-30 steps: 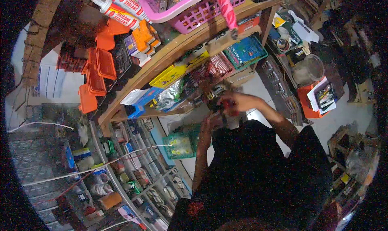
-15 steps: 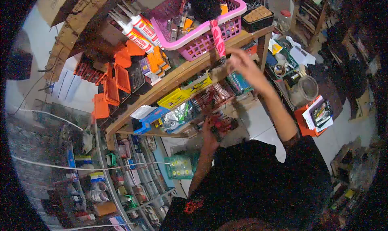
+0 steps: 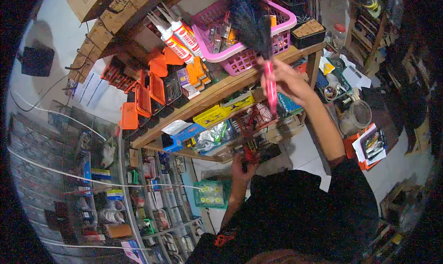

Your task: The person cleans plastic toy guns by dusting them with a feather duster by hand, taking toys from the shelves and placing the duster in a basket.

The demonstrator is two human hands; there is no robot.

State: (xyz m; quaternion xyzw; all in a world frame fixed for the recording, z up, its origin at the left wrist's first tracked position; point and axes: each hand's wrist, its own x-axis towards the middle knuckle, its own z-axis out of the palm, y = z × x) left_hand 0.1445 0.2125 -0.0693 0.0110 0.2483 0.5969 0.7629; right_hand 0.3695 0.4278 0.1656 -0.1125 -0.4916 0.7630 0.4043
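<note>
My right hand (image 3: pixel 290 81) is closed around the pink handle of a duster (image 3: pixel 269 86), near where the handle meets its dark bushy head. The head stands up in front of a pink plastic basket (image 3: pixel 219 55) that holds boxes and small packs. Lower down, my left hand (image 3: pixel 243 168) is wrapped around a red and dark object (image 3: pixel 249 154); its kind is too blurred to make out. Just beyond that hand, a shelf under the bench carries a striped red-and-white item (image 3: pixel 260 117) and yellow boxes (image 3: pixel 226 111).
Silicone sealant tubes (image 3: pixel 177 49), orange bins (image 3: pixel 142 101) and orange boxes (image 3: pixel 197 75) crowd the wooden bench (image 3: pixel 226 87). A glass display case (image 3: pixel 138 195) runs along the left. Below stands a green crate (image 3: pixel 197 197). At the right are a clear tub (image 3: pixel 357 116) and papers.
My right hand has shifted its hold from the handle's lower end up to near the duster's head. The duster has risen out over the basket's front. My left hand has dropped slightly.
</note>
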